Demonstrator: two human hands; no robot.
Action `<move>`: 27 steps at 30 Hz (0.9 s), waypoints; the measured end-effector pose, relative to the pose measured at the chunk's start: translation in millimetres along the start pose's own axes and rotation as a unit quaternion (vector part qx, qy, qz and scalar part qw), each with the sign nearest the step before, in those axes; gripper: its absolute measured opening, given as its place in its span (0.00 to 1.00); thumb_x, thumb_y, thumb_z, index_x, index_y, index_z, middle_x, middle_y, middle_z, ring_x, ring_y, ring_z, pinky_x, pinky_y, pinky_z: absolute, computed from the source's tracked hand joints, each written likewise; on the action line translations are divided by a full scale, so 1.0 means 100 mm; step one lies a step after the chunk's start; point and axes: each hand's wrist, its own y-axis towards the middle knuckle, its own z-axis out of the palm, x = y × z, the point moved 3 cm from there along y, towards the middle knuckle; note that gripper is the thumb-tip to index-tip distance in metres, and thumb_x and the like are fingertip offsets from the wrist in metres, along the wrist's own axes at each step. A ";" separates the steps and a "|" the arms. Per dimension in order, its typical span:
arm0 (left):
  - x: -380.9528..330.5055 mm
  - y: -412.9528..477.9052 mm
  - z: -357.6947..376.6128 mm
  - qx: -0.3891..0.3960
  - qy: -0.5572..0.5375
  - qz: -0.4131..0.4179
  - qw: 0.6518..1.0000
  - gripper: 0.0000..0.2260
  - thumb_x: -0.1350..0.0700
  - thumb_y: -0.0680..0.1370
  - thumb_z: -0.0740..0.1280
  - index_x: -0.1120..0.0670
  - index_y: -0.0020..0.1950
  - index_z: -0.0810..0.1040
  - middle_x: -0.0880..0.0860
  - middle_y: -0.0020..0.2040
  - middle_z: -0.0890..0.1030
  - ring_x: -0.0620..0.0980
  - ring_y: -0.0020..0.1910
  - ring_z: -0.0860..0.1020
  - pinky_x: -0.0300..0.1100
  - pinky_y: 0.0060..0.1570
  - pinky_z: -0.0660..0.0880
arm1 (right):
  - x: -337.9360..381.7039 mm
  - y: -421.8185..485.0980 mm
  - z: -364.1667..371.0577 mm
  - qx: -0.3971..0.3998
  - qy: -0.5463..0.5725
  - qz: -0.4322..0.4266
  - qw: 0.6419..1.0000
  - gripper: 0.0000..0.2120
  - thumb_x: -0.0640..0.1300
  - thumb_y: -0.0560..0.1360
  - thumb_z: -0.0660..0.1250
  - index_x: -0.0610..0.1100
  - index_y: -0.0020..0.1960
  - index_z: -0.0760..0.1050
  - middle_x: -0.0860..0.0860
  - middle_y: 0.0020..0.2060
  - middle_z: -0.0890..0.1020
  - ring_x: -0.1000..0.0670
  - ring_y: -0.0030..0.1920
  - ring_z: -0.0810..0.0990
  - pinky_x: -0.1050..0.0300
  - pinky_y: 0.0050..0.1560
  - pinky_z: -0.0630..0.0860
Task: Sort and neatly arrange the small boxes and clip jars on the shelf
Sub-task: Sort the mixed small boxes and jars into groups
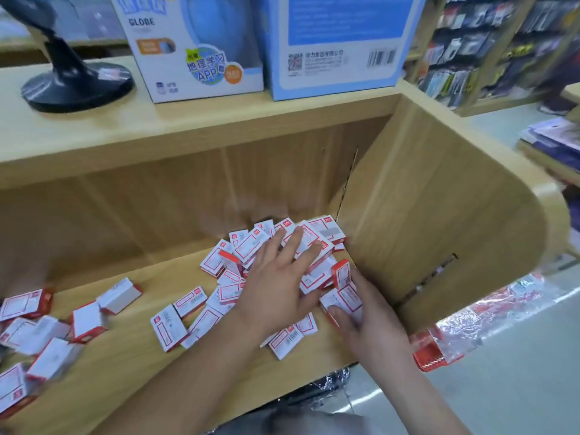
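Observation:
Several small white-and-red boxes [238,246] lie jumbled in the right corner of a wooden shelf [131,365]. My left hand [279,277] lies flat on top of this heap, fingers straight and spread, tips toward the corner. My right hand [367,321] is beside the shelf's side wall and grips one small box [343,301] with thumb on its face. A second scatter of the same boxes [40,334] lies at the shelf's left end. No clip jars show.
The upper shelf carries a black globe stand [75,80] and two tall globe cartons [201,48]. A curved wooden side panel [439,215] closes the shelf on the right. Plastic-wrapped red packs [445,337] lie on the floor beyond it.

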 end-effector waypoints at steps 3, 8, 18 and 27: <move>0.05 -0.15 -0.07 -0.011 0.018 -0.001 1.000 0.34 0.34 0.72 0.67 0.44 0.76 0.68 0.53 0.79 0.66 0.64 0.78 0.61 0.64 0.72 0.63 | 0.11 0.11 0.01 0.025 -0.009 -0.008 1.000 0.37 0.49 0.76 0.72 0.59 0.79 0.56 0.69 0.61 0.70 0.61 0.65 0.72 0.63 0.53 0.68; 0.21 -0.45 -0.16 -0.070 0.043 -0.049 0.995 0.31 0.33 0.75 0.64 0.49 0.71 0.75 0.56 0.74 0.73 0.63 0.73 0.69 0.60 0.69 0.70 | 0.24 0.16 0.08 0.059 -0.083 -0.054 0.993 0.35 0.54 0.79 0.66 0.64 0.79 0.50 0.64 0.72 0.68 0.56 0.68 0.71 0.57 0.59 0.74; 0.50 -0.78 -0.19 -0.085 0.087 -0.104 0.987 0.29 0.31 0.76 0.65 0.51 0.65 0.79 0.56 0.68 0.78 0.63 0.74 0.68 0.63 0.75 0.60 | 0.46 0.16 0.31 0.123 -0.179 -0.043 0.975 0.34 0.58 0.80 0.60 0.56 0.80 0.48 0.50 0.81 0.55 0.44 0.72 0.70 0.49 0.57 0.76; 0.16 -0.82 -0.17 -0.068 -0.001 -0.052 0.996 0.27 0.47 0.77 0.69 0.52 0.76 0.70 0.53 0.81 0.64 0.58 0.80 0.60 0.61 0.74 0.64 | 0.25 0.14 0.18 0.101 0.106 -0.014 0.989 0.28 0.57 0.75 0.70 0.63 0.73 0.65 0.61 0.70 0.70 0.59 0.72 0.68 0.50 0.69 0.72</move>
